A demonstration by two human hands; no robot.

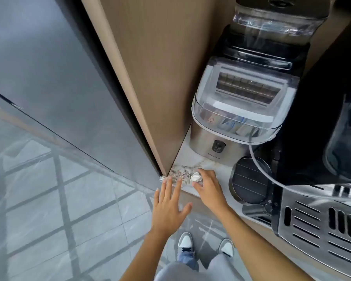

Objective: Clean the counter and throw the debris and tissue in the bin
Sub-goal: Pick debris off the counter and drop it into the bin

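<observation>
A crumpled white tissue [195,177] rests on the pale marble counter [209,166], pinched in the fingertips of my right hand [208,189]. Just left of it lies a patch of small pale debris [179,173], spread up to the counter's left corner. My left hand [169,207] is flat with fingers apart, palm down at the counter's front edge, fingertips touching the near side of the debris. No bin is in view.
A steel appliance with a clear lid [237,110] stands right behind the debris. A black round-vented machine [249,179] and a steel grille [322,224] crowd the right. A wooden panel [150,78] walls the left. Tiled floor [69,199] lies below.
</observation>
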